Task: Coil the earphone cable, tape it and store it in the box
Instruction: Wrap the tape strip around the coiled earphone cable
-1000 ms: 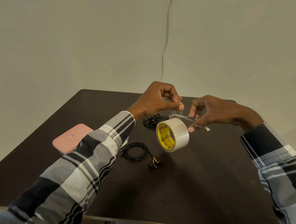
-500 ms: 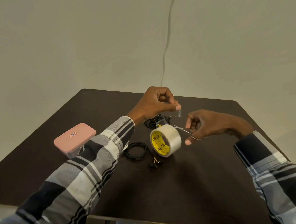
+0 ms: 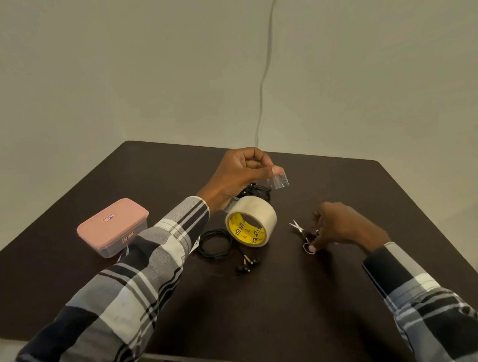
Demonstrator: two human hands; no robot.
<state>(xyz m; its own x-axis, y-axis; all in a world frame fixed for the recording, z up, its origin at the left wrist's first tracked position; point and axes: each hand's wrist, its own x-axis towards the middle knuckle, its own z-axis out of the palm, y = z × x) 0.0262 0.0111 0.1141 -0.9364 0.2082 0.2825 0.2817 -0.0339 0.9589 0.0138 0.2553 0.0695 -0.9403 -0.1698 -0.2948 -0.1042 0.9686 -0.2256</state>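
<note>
Left hand (image 3: pixel 236 178) pinches a cut tape piece (image 3: pixel 279 181) up in the air; right hand (image 3: pixel 335 226) holds small scissors (image 3: pixel 302 230) low at the table (image 3: pixel 311 303).

The coiled earphone cable (image 3: pixel 215 244) lies beside the tape roll (image 3: pixel 251 221), its earbuds (image 3: pixel 247 266) toward me; the pink box (image 3: pixel 113 227) sits shut, well to the left. Another dark bundle (image 3: pixel 257 191) lies behind the roll. Best to let go of the scissors, keep the sticky side off the fingers, then steady the coil before wrapping the strip around its strands.
</note>
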